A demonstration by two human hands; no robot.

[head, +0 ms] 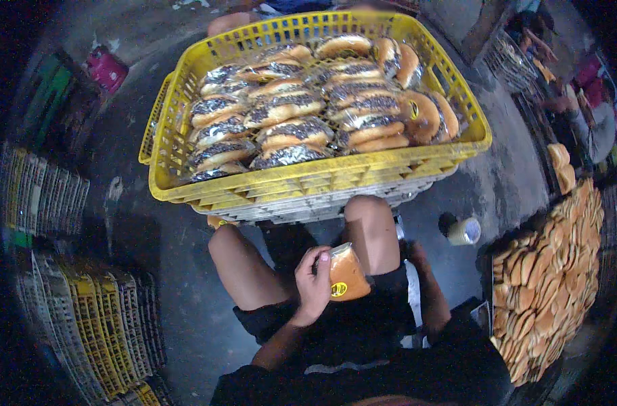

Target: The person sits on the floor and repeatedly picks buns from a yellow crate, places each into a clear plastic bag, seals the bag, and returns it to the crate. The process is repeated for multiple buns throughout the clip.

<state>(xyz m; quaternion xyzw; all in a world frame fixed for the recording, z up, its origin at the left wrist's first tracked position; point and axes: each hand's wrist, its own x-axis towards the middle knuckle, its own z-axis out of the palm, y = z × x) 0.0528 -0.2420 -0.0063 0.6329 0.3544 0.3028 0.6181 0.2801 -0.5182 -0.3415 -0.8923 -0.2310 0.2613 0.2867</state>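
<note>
My left hand [313, 281] is over my lap, its thumb and fingers pinching the edge of a bread bun in clear plastic wrap [349, 276]. The bun has a smooth brown top and a round yellow sticker. My right forearm [434, 297] reaches down beside my right thigh; the hand at its end is in dark shadow and its fingers cannot be made out. Just beyond my knees stands a yellow plastic crate [308, 170] on a stack of crates. In it lie rows of wrapped buns with dark filling or topping [293, 129].
Many unwrapped buns [547, 289] are heaped at the right. A roll of tape [465, 231] stands on the floor. Stacked crates [98, 325] line the left, with a pink gas cylinder [106, 70] further back. Other people [577, 96] are at the upper right.
</note>
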